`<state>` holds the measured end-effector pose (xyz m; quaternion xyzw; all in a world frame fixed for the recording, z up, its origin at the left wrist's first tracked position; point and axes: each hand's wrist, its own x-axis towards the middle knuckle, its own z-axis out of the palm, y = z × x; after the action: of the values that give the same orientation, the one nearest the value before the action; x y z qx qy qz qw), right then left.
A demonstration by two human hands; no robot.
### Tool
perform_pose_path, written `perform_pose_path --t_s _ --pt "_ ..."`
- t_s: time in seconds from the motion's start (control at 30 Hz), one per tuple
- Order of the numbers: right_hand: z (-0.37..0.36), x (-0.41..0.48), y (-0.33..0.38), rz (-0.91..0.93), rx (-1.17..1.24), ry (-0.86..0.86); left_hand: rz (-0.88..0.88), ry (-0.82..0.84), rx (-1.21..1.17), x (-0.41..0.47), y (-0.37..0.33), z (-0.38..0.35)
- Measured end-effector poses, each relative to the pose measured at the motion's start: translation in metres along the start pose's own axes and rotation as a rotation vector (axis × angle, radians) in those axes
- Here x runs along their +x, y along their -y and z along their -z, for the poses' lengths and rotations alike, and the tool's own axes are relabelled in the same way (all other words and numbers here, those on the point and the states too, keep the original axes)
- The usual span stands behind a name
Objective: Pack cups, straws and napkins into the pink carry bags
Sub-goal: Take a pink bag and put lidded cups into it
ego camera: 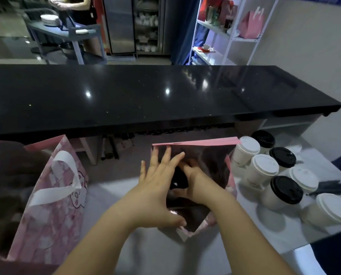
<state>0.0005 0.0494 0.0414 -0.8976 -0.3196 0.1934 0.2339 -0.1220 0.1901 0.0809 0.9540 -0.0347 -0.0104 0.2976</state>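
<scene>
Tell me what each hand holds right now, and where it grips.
The left hand presses spread fingers on the left wall of the middle pink bag. The right hand, inside it, grips a dark object around its top, possibly a black-lidded cup.

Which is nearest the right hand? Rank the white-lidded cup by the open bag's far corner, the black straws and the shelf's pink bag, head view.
1. White-lidded cup, just right of the open bag around the right hand.
2. Black straws, far right, beyond the other cups.
3. Shelf's pink bag, far back, right.
</scene>
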Motion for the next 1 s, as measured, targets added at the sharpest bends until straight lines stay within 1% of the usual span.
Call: perform_pose_path --t_s 0.13,0.2,0.37,0.5,0.67,0.77,0.83,0.9,1.0 --pt "-0.004 -0.001 -0.005 0.002 0.003 -0.015 0.002 -0.037 -0.002 0.001 0.007 0.002" --pt "-0.007 -0.002 -0.004 -0.007 -0.023 0.009 0.001 -0.038 0.006 0.001 0.011 0.004" --pt "-0.016 -0.002 -0.006 -0.046 -0.163 0.068 0.002 -0.048 0.024 0.0 0.018 0.007" --pt "-0.03 -0.001 -0.012 -0.003 -0.286 0.126 -0.002 -0.058 0.023 -0.002 0.02 0.005" --pt "-0.041 0.001 -0.016 0.01 -0.389 0.141 -0.012 -0.091 0.021 -0.002 0.02 0.0" --pt "-0.037 0.004 -0.013 -0.026 -0.469 0.206 0.004 -0.107 0.042 0.0 0.018 -0.001" --pt "-0.029 0.005 -0.006 -0.018 -0.543 0.253 0.036 -0.123 0.094 0.002 0.014 0.0" --pt "-0.012 0.003 0.005 0.025 -0.517 0.231 0.076 -0.151 0.167 0.006 0.008 0.002" --pt "0.024 -0.005 0.019 0.103 -0.277 0.045 0.109 -0.247 0.225 0.012 -0.006 0.008"
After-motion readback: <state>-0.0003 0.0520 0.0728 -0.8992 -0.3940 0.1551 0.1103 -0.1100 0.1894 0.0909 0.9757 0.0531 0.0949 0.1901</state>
